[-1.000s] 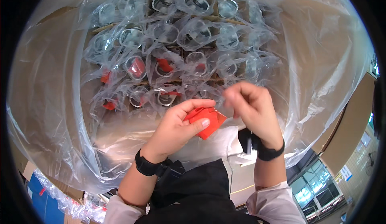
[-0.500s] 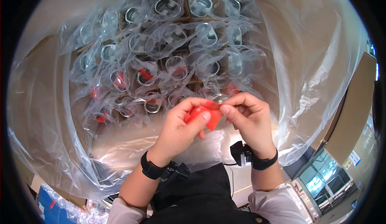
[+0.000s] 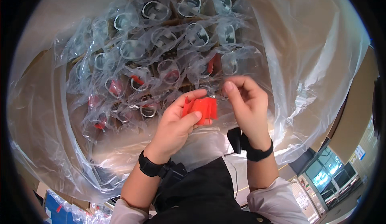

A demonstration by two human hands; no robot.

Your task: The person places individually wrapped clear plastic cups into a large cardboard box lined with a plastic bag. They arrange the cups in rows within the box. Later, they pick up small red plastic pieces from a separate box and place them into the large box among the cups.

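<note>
My left hand (image 3: 177, 117) is closed on a small stack of thin red sheets (image 3: 204, 109), thumb on top and fingers underneath. To its right, my right hand (image 3: 250, 103) is raised with thumb and forefinger bent close together, apart from the sheets; I see nothing between them. Beyond both hands, round hollow metal parts (image 3: 189, 6), like pistons, stand in rows in clear plastic bags. Several of the nearer bags hold red pieces. One red piece (image 3: 212, 64) lies by a bagged part just beyond my hands.
Cardboard dividers (image 3: 173, 22) separate the metal parts inside a large box. A clear plastic liner (image 3: 305, 87) drapes over its walls. At lower left is a blue surface (image 3: 56, 208) with crumpled clear plastic. Black wrist devices (image 3: 150, 165) sit on both my wrists.
My right hand has come away from the red sheets, which stay in my left hand. A red piece now shows by a bagged part beyond my hands. The view has shifted slightly.
</note>
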